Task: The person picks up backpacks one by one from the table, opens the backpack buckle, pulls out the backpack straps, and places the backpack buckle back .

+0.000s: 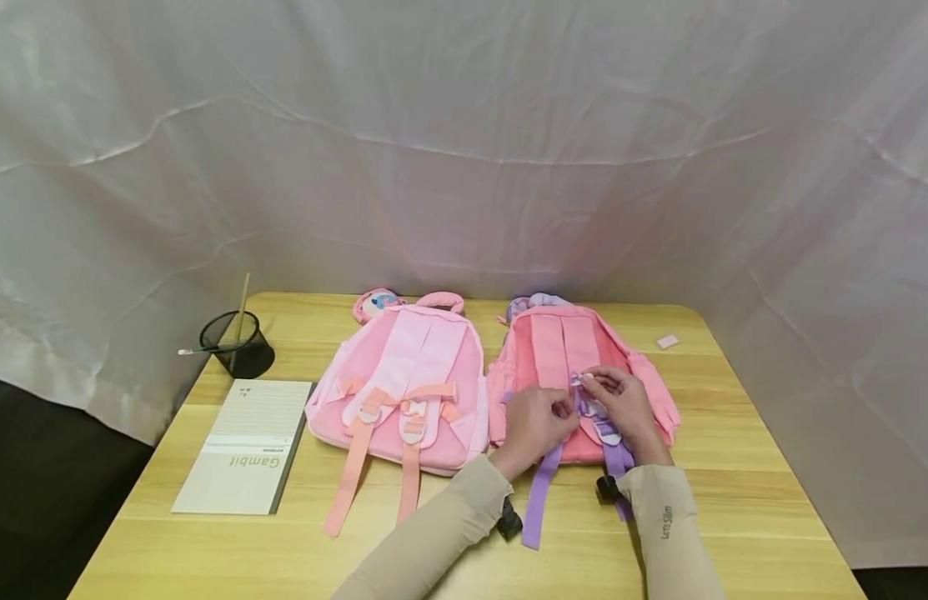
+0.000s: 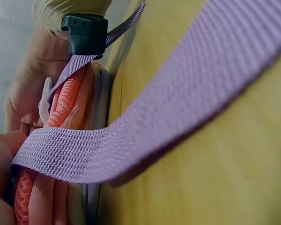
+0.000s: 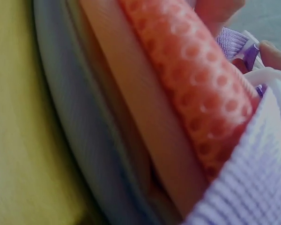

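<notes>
A coral backpack (image 1: 549, 337) lies with its shoulder straps up at the right of the table. Over its lower middle, the left hand (image 1: 534, 423) pinches a purple strap (image 1: 575, 390) with thumb and fingers. Close beside it, the right hand (image 1: 623, 404) grips the upper part of that strap by a small white piece at the fingertips. A white strap adjuster (image 1: 608, 431) sits below the right palm. Loose purple webbing (image 1: 539, 504) hangs toward the front edge, and it crosses the left wrist view as a wide band (image 2: 145, 122). Fingers partly hide the white piece.
A light pink backpack (image 1: 414, 350) with peach straps lies directly left of the coral one. Farther left are a notebook (image 1: 242, 442) and a black mesh pen cup (image 1: 252, 357) with a pencil and a brush. A small pink eraser-like block (image 1: 667, 342) lies at the right.
</notes>
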The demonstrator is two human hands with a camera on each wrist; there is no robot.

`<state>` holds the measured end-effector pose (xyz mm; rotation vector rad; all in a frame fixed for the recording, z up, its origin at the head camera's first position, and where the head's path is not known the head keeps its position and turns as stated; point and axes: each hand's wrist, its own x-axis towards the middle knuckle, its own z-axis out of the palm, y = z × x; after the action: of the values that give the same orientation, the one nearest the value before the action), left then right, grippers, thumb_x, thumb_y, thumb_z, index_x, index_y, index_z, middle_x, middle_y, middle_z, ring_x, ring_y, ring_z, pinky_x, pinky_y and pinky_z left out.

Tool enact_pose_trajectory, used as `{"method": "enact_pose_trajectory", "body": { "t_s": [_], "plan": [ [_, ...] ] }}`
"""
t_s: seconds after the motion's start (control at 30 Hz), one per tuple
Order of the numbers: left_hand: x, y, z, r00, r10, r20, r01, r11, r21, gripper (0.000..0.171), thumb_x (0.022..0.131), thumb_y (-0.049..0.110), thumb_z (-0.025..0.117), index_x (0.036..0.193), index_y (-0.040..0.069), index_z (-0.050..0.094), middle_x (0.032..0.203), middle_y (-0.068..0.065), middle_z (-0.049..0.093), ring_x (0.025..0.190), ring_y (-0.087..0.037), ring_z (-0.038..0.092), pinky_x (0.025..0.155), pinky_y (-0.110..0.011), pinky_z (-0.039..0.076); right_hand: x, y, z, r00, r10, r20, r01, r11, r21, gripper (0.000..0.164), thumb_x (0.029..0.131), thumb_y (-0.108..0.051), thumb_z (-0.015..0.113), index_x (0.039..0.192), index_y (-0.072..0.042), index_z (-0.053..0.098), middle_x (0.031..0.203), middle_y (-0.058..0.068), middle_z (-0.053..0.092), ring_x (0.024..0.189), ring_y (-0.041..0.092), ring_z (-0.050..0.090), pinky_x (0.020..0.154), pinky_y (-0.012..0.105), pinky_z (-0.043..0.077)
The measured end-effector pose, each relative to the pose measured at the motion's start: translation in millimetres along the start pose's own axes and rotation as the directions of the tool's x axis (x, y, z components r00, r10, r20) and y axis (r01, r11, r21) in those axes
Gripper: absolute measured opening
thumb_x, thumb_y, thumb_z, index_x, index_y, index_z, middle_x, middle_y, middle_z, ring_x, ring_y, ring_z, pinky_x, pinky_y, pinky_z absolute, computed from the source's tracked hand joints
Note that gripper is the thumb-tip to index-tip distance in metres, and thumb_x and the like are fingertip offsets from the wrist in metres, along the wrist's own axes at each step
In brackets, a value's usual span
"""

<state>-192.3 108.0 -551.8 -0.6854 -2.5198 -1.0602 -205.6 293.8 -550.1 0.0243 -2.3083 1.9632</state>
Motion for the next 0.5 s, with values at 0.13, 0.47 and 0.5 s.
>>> {"method": "enact_pose_trajectory", "body": {
  "t_s": [0.13,0.47,0.5],
  "plan": [
    [-1.9,-0.4,-0.5,1.0,0.006,0.024,-0.007,0.999,0.039,0.015,0.077,0.029,0.083,0.069,0.03,0.071,0.062,0.019,0.063,0.058,0.006,0.048,0.053,-0.012,0.032,0,3,0,0.999,-0.017,-0.038,0.02,0.997,0.075,0.037,0.098,-0.013,0.072,0.118,0.017,0.063,0.088,-0.015,0.075,0.082,-0.001,0.07,0.075,0.014,0.055],
    [7.9,6.8,-4.9,0.99,-0.14,0.031,0.141,0.99,-0.018,0.013,0.09,0.039,0.077,0.086,0.027,0.074,0.076,0.016,0.073,0.063,0.008,0.057,0.058,-0.012,0.038,1,2,-1,1.0,-0.021,-0.014,0.022,0.992,0.121,0.037,0.098,-0.012,0.071,0.12,0.018,0.061,0.089,-0.013,0.075,0.084,0.001,0.071,0.076,0.017,0.057],
    [8.7,6.5,-4.9,0.991,-0.135,0.025,0.136,0.991,-0.019,0.012,0.09,0.037,0.077,0.086,0.026,0.075,0.076,0.015,0.074,0.062,0.008,0.057,0.058,-0.011,0.038,1,2,0,1.0,-0.018,-0.01,0.019,0.992,0.125,0.038,0.098,-0.011,0.071,0.12,0.018,0.061,0.09,-0.013,0.075,0.084,0.001,0.07,0.075,0.017,0.057]
  ]
}}
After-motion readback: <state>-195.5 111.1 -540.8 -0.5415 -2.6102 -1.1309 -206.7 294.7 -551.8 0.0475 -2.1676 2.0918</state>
